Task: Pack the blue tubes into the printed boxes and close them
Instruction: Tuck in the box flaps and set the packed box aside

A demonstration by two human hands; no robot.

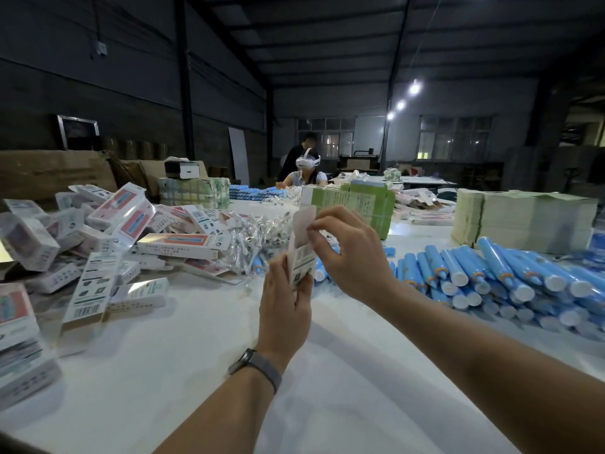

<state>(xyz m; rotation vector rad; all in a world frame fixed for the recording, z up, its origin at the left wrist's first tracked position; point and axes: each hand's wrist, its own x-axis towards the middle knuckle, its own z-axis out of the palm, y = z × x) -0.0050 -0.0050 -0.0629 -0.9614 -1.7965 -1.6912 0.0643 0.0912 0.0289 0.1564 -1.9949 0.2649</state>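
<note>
Above the table [196,371], centre: printed box [302,262] held upright.
Left hand [284,309]: grip clamped on box's lower part.
Right hand [352,253]: pinches top flap [302,224].
Blue tubes [491,276]: heaped at 3 o'clock.

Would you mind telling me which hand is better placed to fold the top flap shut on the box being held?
Right. The right hand pinches the flap; the left hand grips the box.

white table [203,371], printed boxes [124,231], blue tubes [497,280]
</note>
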